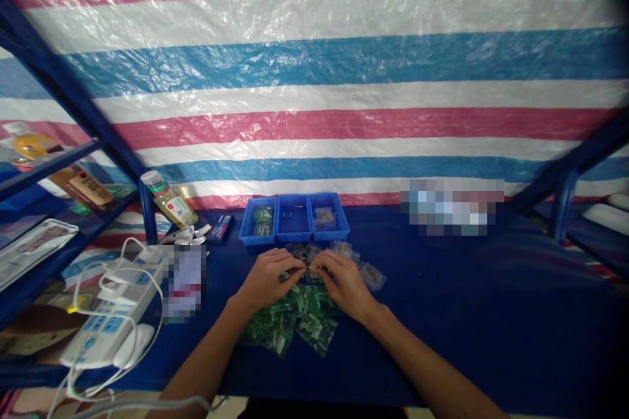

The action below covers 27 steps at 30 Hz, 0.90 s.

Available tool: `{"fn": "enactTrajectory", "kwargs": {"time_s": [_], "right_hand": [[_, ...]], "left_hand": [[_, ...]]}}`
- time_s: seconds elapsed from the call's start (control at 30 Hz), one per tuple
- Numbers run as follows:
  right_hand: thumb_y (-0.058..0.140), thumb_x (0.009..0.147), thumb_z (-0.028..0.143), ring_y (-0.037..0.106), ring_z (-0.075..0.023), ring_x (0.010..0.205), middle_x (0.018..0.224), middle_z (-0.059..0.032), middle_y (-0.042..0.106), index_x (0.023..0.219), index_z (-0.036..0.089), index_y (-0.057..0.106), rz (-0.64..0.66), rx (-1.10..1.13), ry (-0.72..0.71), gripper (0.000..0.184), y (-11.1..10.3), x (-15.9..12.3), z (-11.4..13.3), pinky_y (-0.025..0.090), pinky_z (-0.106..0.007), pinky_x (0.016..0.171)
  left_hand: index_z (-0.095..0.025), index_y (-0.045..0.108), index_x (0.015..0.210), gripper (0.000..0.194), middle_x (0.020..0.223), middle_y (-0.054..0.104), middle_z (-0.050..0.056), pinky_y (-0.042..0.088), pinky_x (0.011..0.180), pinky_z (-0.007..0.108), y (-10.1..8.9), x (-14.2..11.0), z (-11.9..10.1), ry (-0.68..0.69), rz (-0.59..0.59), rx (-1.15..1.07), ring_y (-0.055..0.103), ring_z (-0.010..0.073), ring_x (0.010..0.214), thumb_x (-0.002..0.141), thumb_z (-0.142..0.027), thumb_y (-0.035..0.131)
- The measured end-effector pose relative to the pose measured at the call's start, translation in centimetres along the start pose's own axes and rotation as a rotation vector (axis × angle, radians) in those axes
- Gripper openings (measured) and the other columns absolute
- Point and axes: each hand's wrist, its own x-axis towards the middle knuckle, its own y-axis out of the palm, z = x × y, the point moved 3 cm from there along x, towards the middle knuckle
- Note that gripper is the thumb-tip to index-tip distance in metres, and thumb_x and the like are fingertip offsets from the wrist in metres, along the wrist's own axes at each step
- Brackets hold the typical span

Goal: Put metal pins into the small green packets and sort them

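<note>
My left hand [271, 279] and my right hand [348, 283] meet over the blue tabletop, fingertips pinched. Between them is a thin, light metal-looking piece [310, 267], too small to name exactly; both hands appear to grip it. Below and between the hands lies a pile of small clear bags with green contents [275, 328]. Small bags with dark contents [297, 249] lie just behind the fingers, partly hidden. To the right of my right hand rests a clear bag with brownish contents [372, 276].
Three joined blue bins [295, 239] stand behind the hands; the outer two hold small bags, the middle one a few thin pieces. At left are a drink bottle [170, 200], a blue packet [219, 228] and a white power strip [115, 308] with cables. Blue frame bars flank the table.
</note>
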Motion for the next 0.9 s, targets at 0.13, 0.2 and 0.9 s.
{"fn": "enactTrajectory", "kwargs": {"time_s": [0.13,0.2,0.9], "right_hand": [[0.055,0.102,0.016,0.066,-0.0210,0.086,0.093,-0.0050,0.069,0.094,0.023,0.063,-0.033,-0.009,-0.007,0.013,-0.3,0.0,-0.4,0.051,-0.034,0.080],[0.055,0.101,0.016,0.066,-0.0212,0.085,0.092,-0.0048,0.069,0.094,0.023,0.063,-0.051,-0.013,0.000,0.013,-0.4,0.0,-0.6,0.051,-0.035,0.079],[0.055,0.104,0.024,0.065,-0.0208,0.080,0.087,-0.0041,0.068,0.102,0.023,0.067,-0.043,-0.087,0.088,0.013,-0.7,0.1,-0.5,0.050,-0.033,0.076]], "left_hand": [[-0.019,0.073,0.099,0.012,0.087,0.075,0.005,0.050,0.075,0.032,-0.3,0.1,0.1,0.006,-0.021,0.003,0.067,0.0173,0.081,0.098,-0.026,0.063],[-0.019,0.073,0.099,0.012,0.087,0.075,0.005,0.050,0.075,0.032,-0.4,0.0,0.2,0.004,-0.028,0.006,0.067,0.0171,0.080,0.098,-0.025,0.063],[-0.021,0.075,0.092,0.014,0.080,0.073,0.001,0.048,0.079,0.034,-2.6,0.9,3.8,-0.367,-0.414,0.213,0.063,0.0176,0.073,0.096,-0.031,0.065]]}}
